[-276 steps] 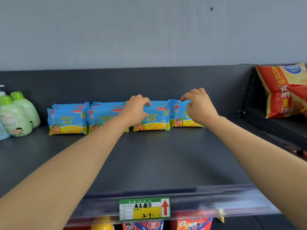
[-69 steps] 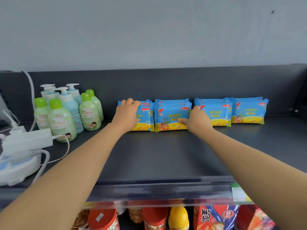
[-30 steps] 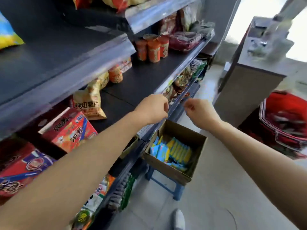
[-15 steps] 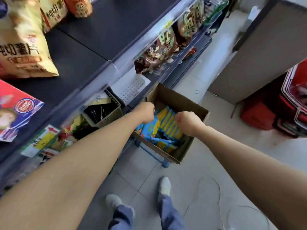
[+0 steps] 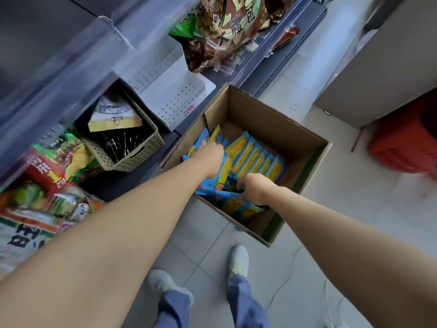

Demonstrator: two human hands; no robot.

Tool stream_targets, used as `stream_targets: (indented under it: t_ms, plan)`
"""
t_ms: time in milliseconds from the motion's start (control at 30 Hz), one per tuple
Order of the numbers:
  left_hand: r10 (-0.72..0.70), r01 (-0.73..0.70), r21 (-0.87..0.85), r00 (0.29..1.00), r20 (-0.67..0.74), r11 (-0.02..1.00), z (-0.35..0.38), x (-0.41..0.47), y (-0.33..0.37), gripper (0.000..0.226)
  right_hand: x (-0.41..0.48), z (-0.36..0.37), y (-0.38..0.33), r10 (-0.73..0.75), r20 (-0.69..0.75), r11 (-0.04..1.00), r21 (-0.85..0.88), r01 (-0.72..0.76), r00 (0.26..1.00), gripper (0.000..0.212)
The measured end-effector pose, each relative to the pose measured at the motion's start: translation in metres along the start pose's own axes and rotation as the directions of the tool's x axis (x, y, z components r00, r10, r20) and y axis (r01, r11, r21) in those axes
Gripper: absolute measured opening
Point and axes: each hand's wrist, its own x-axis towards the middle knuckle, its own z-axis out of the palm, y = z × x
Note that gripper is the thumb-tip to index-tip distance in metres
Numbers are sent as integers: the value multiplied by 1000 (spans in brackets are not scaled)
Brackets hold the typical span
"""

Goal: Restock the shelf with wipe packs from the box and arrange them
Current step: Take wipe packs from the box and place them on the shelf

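Grey floor tiles hold one cardboard box [image 5: 272, 124]. Left hand [image 5: 209, 157] and right hand [image 5: 255, 189] both dig among its wipe packs [image 5: 250, 152], at least six standing upright just beyond the right hand. With the fingers buried, I cannot tell either grip.

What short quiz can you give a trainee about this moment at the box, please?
1. True or false: the left hand and the right hand both reach into the box.
2. What lies in the box? A) bottles B) packs C) cans
3. Which hand is nearer to the basket?
Key: 1 true; 2 B; 3 the left hand.
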Motion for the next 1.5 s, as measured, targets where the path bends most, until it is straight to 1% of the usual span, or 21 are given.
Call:
stream_targets:
  t_ms: [100, 200, 267, 367, 433, 500, 600, 667, 767, 800, 867, 933, 1033, 1067, 1133, 1200, 1300, 1433, 1500]
  plan:
    - [-11, 11, 5, 998, -68, 1000, 8, 9, 0, 41, 9, 3, -3, -43, 60, 999, -10, 44, 997, 36]
    - [-17, 22, 35, 992, -122, 999, 15, 16, -1, 46, 14, 2, -4, -48, 52, 999, 6, 47, 998, 40]
    - [-26, 33, 52, 991, -133, 998, 18, 20, -2, 43, 18, 4, -4, -37, 62, 999, 3, 37, 997, 45]
    - [-21, 34, 72, 983, -182, 997, 19, 22, -3, 38, 23, 8, -3, -34, 111, 996, -78, 43, 993, 41]
    - [-15, 21, 31, 984, -176, 999, 19, 22, -3, 33, 26, 14, -4, -17, 129, 993, -111, 32, 991, 45]
    - [-27, 18, -68, 990, -139, 998, 16, 19, -2, 29, 28, 20, -4, 2, 80, 994, -113, 7, 997, 38]
    - [-77, 51, -196, 989, -128, 979, 5, 9, -3, 30, 23, 20, -7, 81, -33, 996, -34, -82, 996, 29]
    - [-109, 70, -220, 979, -173, 973, -11, -2, -1, 32, 13, 10, -9, 136, -99, 991, 32, -133, 986, 31]
    - [-125, 55, -260, 957, -263, 964, -41, -25, 4, 32, -13, -16, -11, 190, -214, 976, 143, -162, 958, 42]
    - [-135, 51, -283, 948, -289, 958, -53, -34, 7, 31, -23, -25, -12, 206, -259, 967, 199, -157, 944, 44]
    - [-167, 49, -336, 927, -335, 941, -82, -56, 13, 29, -47, -45, -14, 226, -361, 945, 308, -113, 904, 40]
    - [-195, 42, -373, 904, -381, 927, -113, -80, 18, 27, -75, -65, -17, 260, -434, 918, 388, -82, 863, 38]
    - [-219, 17, -408, 864, -453, 913, -162, -118, 24, 26, -121, -98, -20, 291, -451, 887, 457, -61, 844, 41]
    - [-222, 4, -415, 850, -478, 910, -179, -132, 25, 27, -136, -110, -21, 319, -448, 863, 501, -61, 835, 39]
    - [-227, -22, -426, 821, -524, 905, -210, -160, 28, 32, -167, -133, -24, 392, -458, 771, 636, -14, 798, 25]
    - [-236, -63, -450, 783, -576, 891, -243, -188, 29, 31, -196, -158, -33, 454, -491, 705, 708, 37, 744, 25]
    - [-256, -143, -491, 711, -655, 859, -287, -234, 29, 26, -244, -192, -59, 460, -571, 653, 737, 176, 680, 28]
    - [-301, -258, -530, 594, -747, 808, -336, -300, 20, 27, -304, -235, -104, 416, -714, 667, 661, 345, 563, 22]
    - [-336, -311, -569, 562, -756, 761, -354, -330, 8, 29, -329, -252, -128, 397, -774, 669, 612, 421, 493, 24]
